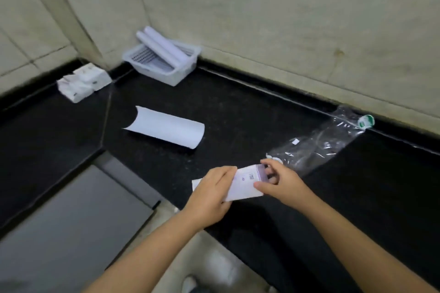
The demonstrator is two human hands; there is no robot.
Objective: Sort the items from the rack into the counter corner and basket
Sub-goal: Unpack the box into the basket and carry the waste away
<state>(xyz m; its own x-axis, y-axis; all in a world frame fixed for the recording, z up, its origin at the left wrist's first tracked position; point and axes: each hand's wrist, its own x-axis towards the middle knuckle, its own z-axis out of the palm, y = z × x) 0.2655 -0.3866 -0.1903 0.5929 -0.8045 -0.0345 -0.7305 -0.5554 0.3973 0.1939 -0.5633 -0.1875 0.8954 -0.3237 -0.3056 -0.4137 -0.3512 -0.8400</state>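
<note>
Both my hands hold a small white packet [245, 182] with a printed code, low over the black counter [238, 107]. My left hand [212, 195] grips its left end, and my right hand [281, 179] pinches its right end with thumb and fingers. A clear plastic basket [181, 72] stands against the back wall and holds two white paper rolls [162, 46]. White tissue packs [83, 81] lie in the counter corner at the left. A curled white sheet [166, 127] lies in the middle of the counter.
An empty clear plastic bottle [326, 140] with a green cap lies on its side just beyond my right hand, near the wall. A grey flat panel [71, 221] sits below the counter edge at the lower left. Tiled walls bound the counter at the back.
</note>
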